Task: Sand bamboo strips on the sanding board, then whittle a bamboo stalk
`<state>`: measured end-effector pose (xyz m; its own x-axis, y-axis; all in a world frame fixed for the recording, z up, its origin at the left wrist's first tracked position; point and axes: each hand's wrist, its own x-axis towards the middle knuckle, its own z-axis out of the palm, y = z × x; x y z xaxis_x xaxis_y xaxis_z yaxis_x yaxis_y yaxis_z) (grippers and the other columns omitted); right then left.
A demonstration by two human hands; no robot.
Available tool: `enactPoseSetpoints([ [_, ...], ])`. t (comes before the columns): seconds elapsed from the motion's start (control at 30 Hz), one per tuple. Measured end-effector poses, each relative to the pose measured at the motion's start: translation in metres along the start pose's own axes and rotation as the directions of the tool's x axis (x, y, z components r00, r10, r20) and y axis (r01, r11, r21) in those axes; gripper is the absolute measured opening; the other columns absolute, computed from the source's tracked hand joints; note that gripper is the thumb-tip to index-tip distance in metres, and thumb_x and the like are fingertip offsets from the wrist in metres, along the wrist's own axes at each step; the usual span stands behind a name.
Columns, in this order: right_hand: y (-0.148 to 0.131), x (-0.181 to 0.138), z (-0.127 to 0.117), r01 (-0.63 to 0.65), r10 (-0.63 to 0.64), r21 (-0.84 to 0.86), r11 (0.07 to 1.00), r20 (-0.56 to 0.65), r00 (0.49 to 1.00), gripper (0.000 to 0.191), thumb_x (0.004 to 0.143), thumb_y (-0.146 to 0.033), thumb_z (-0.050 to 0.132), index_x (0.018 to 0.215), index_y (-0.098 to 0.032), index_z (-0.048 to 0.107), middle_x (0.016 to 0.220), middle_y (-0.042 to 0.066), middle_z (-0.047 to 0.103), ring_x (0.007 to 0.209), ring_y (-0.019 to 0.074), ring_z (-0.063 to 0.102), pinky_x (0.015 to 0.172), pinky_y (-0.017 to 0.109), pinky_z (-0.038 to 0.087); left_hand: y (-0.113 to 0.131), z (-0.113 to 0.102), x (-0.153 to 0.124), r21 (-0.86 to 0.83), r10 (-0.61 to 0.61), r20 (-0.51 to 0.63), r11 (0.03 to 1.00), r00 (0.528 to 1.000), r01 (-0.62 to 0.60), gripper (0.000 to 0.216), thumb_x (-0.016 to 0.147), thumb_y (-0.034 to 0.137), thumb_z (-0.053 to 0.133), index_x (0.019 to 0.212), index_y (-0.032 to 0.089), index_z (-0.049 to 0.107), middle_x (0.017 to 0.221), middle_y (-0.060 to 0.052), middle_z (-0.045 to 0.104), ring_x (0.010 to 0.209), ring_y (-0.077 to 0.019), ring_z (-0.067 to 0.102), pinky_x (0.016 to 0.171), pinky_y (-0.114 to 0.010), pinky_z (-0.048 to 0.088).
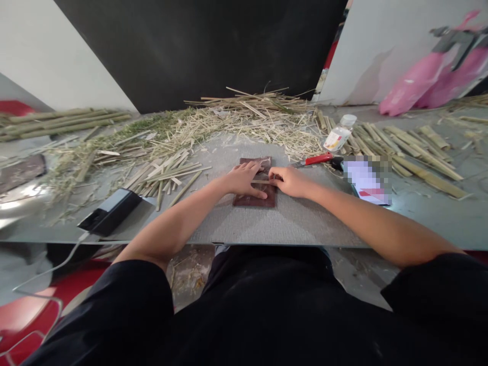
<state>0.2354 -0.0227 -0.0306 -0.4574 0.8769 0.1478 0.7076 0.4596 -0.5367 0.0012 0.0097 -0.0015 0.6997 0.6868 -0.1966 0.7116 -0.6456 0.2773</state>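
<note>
- Right hand (287, 181): its grip is closed, thumb and finger pinching the end of one thin strip (261, 182) at the right edge of the brown board.
- Left hand (244, 178): grip released, laid flat with fingers spread over the brown board, the thumb on the near side of the strip.
- The strip, one piece, lies across the brown board (254, 200). It looks light and fairly stiff, likely to flex a little and perhaps split or leave splinters; a pinch at the end, with the rest pressed flat, should suit it.
- Right of the board on the desk (251, 226): one red-handled knife (318, 159), one phone (366, 178) and one clear bottle (338, 134).
- Left of the board: one black box (114, 209) with one white cable (76, 249); a second brown slab (23, 170) lies well apart.
- Beyond the board: a heap of shavings (229, 124), too many to count.
- Far right, beyond the board: two pink spray bottles (417, 84), overlapping.
</note>
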Motion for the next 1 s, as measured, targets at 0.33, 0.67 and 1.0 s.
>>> enactPoseSetpoints([
  [0.33, -0.003, 0.019, -0.012, -0.285, 0.305, -0.130, 0.950, 0.168, 0.937, 0.045, 0.097, -0.041, 0.059, 0.059, -0.019, 0.064, 0.053, 0.003, 0.057, 0.055, 0.0161, 0.049, 0.060, 0.032, 0.033, -0.001, 0.001, 0.001, 0.009, 0.014, -0.036, 1.000, 0.999, -0.014, 0.121, 0.069, 0.089, 0.064, 0.164, 0.023, 0.029, 0.170, -0.017, 0.030, 0.155, -0.0428, 0.028, 0.124, -0.056, 0.026],
  [0.67, -0.024, 0.014, 0.000, -0.340, 0.385, -0.306, 0.889, 0.097, 0.918, 0.039, 0.097, -0.046, 0.057, 0.078, -0.018, 0.077, 0.078, 0.012, 0.075, 0.064, 0.0195, 0.059, 0.058, 0.032, 0.031, -0.002, 0.004, 0.002, 0.006, 0.010, -0.062, 1.000, 0.998, -0.010, 0.120, 0.068, 0.088, 0.067, 0.162, 0.023, 0.032, 0.166, -0.017, 0.034, 0.151, -0.0440, 0.033, 0.120, -0.057, 0.031],
  [1.0, -0.032, 0.014, -0.004, -0.368, 0.417, -0.394, 0.842, 0.042, 0.908, 0.041, 0.099, -0.044, 0.052, 0.100, -0.017, 0.082, 0.099, 0.020, 0.080, 0.085, 0.0291, 0.071, 0.065, 0.034, 0.040, -0.001, 0.001, 0.003, 0.015, -0.007, -0.037, 1.000, 0.999, 0.008, 0.123, 0.068, 0.089, 0.066, 0.165, 0.026, 0.025, 0.169, -0.016, 0.029, 0.153, -0.0431, 0.030, 0.121, -0.058, 0.029],
])
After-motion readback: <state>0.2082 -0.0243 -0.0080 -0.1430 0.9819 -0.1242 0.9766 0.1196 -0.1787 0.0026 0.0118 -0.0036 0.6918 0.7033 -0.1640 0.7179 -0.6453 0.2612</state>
